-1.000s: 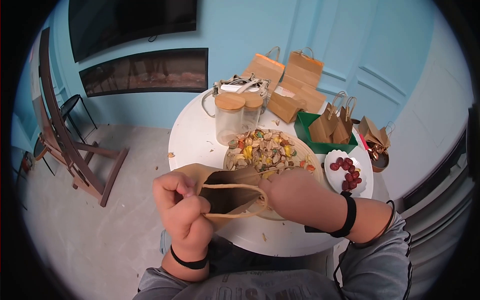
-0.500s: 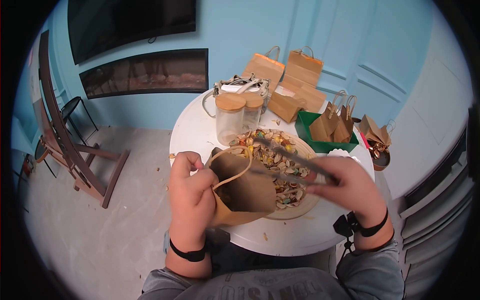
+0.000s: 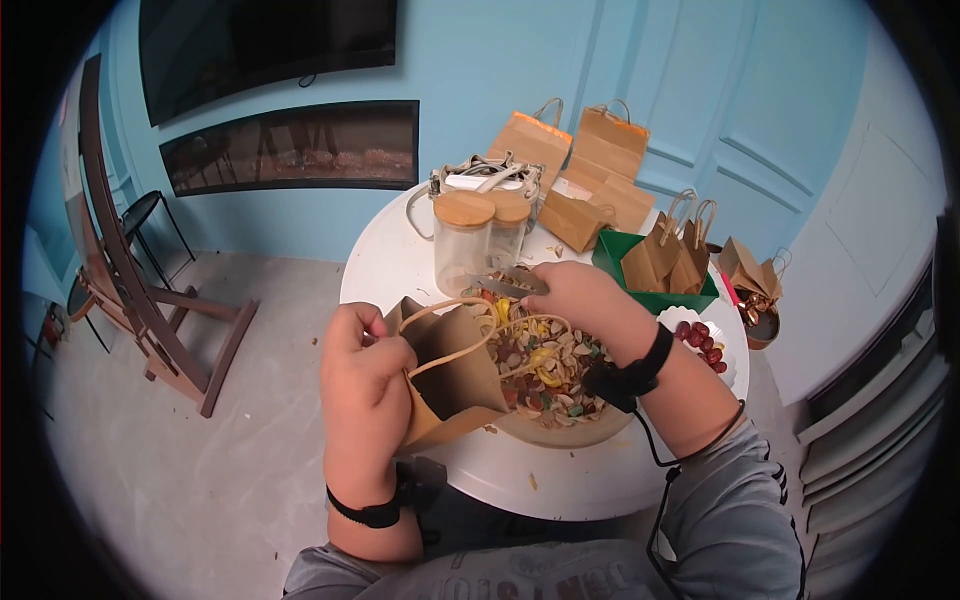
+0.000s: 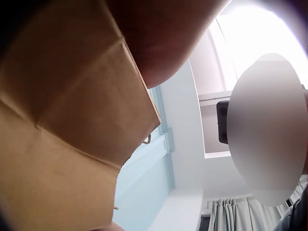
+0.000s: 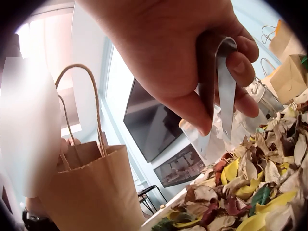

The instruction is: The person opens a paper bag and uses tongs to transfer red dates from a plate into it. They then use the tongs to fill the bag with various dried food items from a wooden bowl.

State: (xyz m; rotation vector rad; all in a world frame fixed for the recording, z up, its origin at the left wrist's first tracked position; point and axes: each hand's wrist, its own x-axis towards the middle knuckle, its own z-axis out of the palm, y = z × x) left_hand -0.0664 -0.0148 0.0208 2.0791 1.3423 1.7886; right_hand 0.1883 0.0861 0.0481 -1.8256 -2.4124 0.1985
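Observation:
My left hand (image 3: 365,400) grips the rim of a brown paper bag (image 3: 460,385) near the table's front edge. The bag's mouth faces up and its twisted handles stand over the opening. In my right hand (image 3: 590,305) is a pair of metal tongs (image 5: 225,91), pinched between thumb and fingers. The tongs' arms stand apart in the right wrist view, tips low beside the heap of dried petals (image 5: 260,187). That heap, with yellow, red and green pieces, lies on a round tray (image 3: 570,435). Brown paper (image 4: 62,91) fills much of the left wrist view.
Two clear jars (image 3: 462,250) with wooden lids stand behind the petals, beside a pale handbag (image 3: 470,185). Several paper bags (image 3: 575,220) stand at the back. Right of the tray are a green box (image 3: 650,290) holding bags and a white plate (image 3: 732,370) of red fruit.
My right hand drew back from the bag to the right, then moved forward over the far part of the petals with the tongs. My left hand keeps hold of the bag.

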